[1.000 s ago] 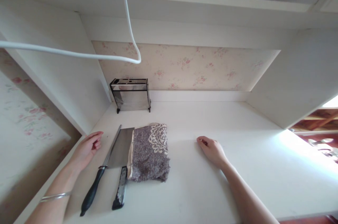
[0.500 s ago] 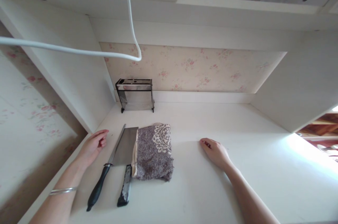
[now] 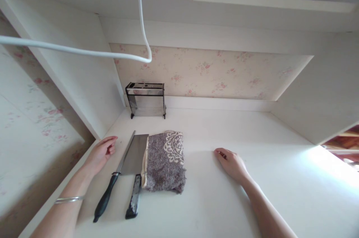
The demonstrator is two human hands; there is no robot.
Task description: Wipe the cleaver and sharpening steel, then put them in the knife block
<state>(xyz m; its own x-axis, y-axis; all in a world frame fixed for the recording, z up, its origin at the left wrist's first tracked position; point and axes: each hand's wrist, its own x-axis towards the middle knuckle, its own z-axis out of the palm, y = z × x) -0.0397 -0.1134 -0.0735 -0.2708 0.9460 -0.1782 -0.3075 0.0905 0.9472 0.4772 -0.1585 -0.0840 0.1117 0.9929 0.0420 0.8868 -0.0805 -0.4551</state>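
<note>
My left hand (image 3: 101, 152) rests at the left of the white counter (image 3: 213, 208), fingers loosely curled around nothing, a silver bangle on the wrist. Closest to it lies a honing steel (image 3: 106, 197) with a black handle, its rod slanting up along the edge of a cleaver (image 3: 135, 155). The cleaver lies flat, its worn black handle towards me. Beside the blade, and possibly covering part of it, is a folded grey-brown towel (image 3: 165, 172) with a cream pattern. To the towel's right, apart from it, my right hand (image 3: 231, 164) rests on the counter with its fingers curled in, nothing visible in them.
A knife rack (image 3: 147, 99) with a black frame and clear sides stands at the back left. Overhead is a cabinet shelf (image 3: 269, 0) with plastic bottles. A white cable (image 3: 143, 32) hangs in front at the upper left. Side panels (image 3: 331, 88) border the counter.
The view has shifted slightly, so everything sits a little further right. Both hands, the steel, the cleaver and the towel keep their places on the counter.
</note>
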